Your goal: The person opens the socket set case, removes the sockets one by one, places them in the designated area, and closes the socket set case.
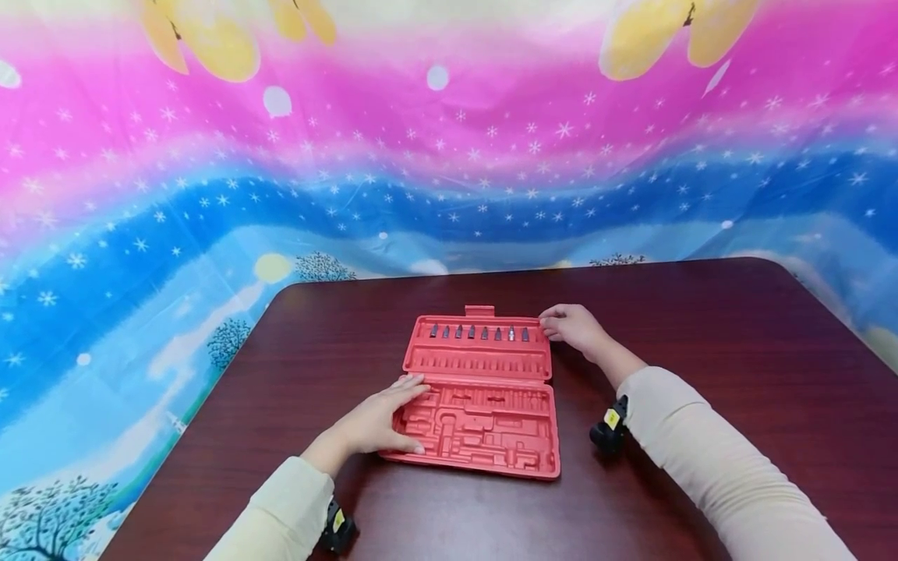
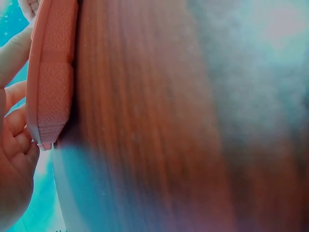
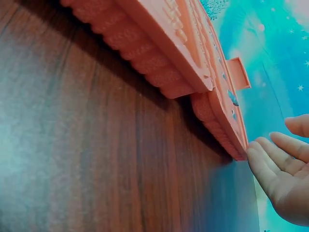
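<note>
A red plastic tool case (image 1: 484,428) lies unfolded on the table, its molded recesses facing up. Several small screwdriver bits (image 1: 485,333) stand in a row in its far half. My left hand (image 1: 375,417) rests on the near half's left edge, thumb apart from the fingers. Seen from the left wrist, that hand (image 2: 17,159) is beside the case's side wall (image 2: 53,87). My right hand (image 1: 575,327) has its fingertips at the far half's right edge. From the right wrist, this hand (image 3: 285,179) shows loosely extended fingers near the case corner, with nothing held.
The dark brown wooden table (image 1: 737,374) extends around the case. A colourful cloth (image 1: 449,156) with snowflakes hangs behind and beside it. The case's latch tab (image 1: 480,311) sticks out at the far edge. A black wrist camera (image 1: 609,427) sits at the right cuff.
</note>
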Tool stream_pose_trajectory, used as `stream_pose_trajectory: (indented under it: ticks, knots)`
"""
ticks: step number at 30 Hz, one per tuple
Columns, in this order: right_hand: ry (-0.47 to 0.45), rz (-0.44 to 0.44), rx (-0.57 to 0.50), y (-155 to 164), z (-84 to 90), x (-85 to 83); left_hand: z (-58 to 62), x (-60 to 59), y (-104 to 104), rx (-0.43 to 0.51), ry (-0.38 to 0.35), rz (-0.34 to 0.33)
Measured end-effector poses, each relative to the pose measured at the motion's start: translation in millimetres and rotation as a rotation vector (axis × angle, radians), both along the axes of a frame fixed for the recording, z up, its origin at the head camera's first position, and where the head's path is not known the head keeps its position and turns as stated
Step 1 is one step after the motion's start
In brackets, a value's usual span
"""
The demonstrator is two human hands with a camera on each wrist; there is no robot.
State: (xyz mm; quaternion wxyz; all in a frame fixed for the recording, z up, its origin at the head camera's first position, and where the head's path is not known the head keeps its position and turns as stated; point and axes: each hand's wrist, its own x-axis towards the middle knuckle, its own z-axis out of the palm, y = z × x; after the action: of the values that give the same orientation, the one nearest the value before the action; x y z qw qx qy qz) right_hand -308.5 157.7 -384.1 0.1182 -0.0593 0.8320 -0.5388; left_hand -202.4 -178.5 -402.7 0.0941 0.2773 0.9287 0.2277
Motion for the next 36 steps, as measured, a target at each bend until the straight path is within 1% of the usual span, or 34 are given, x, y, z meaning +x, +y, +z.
stream_pose_trajectory:
  ticks: [5, 8, 12, 16, 20, 25, 29, 36]
  knots:
    - [-0.016, 0.048, 0.013, -6, 0.1, -3.1, 0.4, 0.0, 0, -0.026, -0.005, 0.005]
    - [-0.028, 0.081, 0.024, -11, -1.2, -6.8, 0.1, 0.2, 0, -0.032, -0.025, 0.018]
    - [-0.063, 0.096, 0.076, -17, -1.5, -12.4, 0.1, 0.8, 0, -0.044, -0.048, 0.019]
    - [-0.084, 0.088, 0.122, -21, -1.7, -16.8, 0.1, -0.7, 0, -0.052, -0.037, 0.009]
    - [-0.091, 0.075, 0.143, -24, -1.8, -18.9, 0.9, -3.1, 0, -0.063, -0.023, -0.001]
    - [-0.111, 0.034, 0.130, -27, -1.6, -20.6, 1.4, -7.8, 0, -0.070, 0.007, -0.017]
    - [-0.119, 0.003, 0.100, -29, -2.8, -21.5, 0.4, -9.6, -1, -0.070, 0.013, -0.017]
    - [-0.081, -0.045, 0.091, -34, -6.5, -20.2, 1.2, -9.1, 0, -0.071, 0.004, -0.021]
